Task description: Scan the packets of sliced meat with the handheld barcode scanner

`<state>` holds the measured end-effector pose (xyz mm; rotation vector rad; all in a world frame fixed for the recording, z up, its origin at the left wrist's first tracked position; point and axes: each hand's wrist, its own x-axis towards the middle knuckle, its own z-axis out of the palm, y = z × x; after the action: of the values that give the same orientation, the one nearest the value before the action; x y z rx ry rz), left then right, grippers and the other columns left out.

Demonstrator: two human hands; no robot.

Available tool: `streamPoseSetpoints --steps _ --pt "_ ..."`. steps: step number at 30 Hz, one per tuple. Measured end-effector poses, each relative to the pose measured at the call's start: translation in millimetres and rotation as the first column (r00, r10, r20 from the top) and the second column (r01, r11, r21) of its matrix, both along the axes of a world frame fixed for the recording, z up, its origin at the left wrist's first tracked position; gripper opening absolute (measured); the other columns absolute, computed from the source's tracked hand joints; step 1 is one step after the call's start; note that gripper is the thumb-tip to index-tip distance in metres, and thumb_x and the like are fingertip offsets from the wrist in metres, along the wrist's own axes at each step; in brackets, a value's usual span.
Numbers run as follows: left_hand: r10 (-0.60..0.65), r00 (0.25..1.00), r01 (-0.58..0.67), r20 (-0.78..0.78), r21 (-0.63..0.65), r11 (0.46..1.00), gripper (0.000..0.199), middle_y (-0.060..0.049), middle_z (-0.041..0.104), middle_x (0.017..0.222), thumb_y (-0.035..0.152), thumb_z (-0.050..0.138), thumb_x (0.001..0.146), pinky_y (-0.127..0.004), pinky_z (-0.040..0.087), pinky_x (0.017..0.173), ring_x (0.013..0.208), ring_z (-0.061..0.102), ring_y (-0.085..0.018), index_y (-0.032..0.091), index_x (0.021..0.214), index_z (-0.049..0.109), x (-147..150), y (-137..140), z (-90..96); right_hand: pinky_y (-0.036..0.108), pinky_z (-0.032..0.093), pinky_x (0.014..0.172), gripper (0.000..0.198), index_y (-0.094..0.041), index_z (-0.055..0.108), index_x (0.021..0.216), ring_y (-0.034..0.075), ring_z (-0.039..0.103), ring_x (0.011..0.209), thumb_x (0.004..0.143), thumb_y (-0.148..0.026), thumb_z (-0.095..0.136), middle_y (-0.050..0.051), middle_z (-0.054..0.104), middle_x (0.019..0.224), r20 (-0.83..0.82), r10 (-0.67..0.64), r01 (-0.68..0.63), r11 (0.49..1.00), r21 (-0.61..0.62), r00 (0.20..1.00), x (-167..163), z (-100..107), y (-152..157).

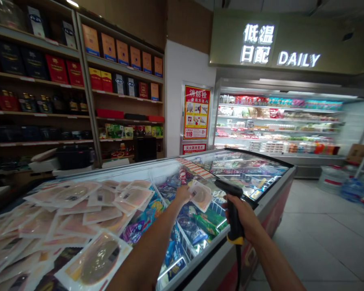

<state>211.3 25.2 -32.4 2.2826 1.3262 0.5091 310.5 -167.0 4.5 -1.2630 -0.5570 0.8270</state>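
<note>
A black barcode scanner [235,218] with a yellow base and a hanging cable is gripped in my right hand [245,214], its head pointing left. Facing it, my left hand [183,195] pinches the edge of a clear flat food packet [201,195] over the chest freezer. The packet has a pale round item inside, and the scanner head is apart from it. Many similar packets [75,214] lie heaped on the freezer's left side. Below my hands, wire dividers separate colourful frozen bags [210,220] inside the freezer.
The freezer's edge [262,202] runs along my right, with tiled floor [315,230] beyond it. Water bottles [330,180] stand at the far right. Boxed goods fill shelves [124,74] at the left; a lit refrigerated case [279,125] stands at the back.
</note>
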Motion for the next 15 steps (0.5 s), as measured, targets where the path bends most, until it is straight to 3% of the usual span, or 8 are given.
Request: streamPoseSetpoints --steps 5,15 --pt "-0.039 0.999 0.039 0.008 0.024 0.999 0.032 -0.002 0.065 0.073 0.012 0.059 0.053 -0.018 0.041 0.054 0.064 0.059 -0.013 0.017 0.084 0.060 -35.6 6.9 8.5 0.020 0.037 0.031 0.024 -0.015 0.049 0.075 0.008 0.046 0.035 0.064 -0.036 0.054 -0.001 0.054 0.053 -0.012 0.049 -0.049 0.999 -0.011 0.999 -22.0 3.6 9.0" --pt "0.068 0.994 -0.078 0.084 0.121 0.990 0.032 0.002 0.065 0.081 0.011 0.050 0.060 -0.018 0.041 0.061 0.077 0.057 -0.013 0.021 0.088 0.062 -79.0 22.5 33.9 0.020 0.037 0.031 0.028 -0.014 0.049 0.076 0.008 0.046 0.035 0.064 -0.040 0.052 0.000 0.055 0.054 0.060 0.224 -0.222 0.975 -0.029 0.973 -73.5 -1.7 25.3"
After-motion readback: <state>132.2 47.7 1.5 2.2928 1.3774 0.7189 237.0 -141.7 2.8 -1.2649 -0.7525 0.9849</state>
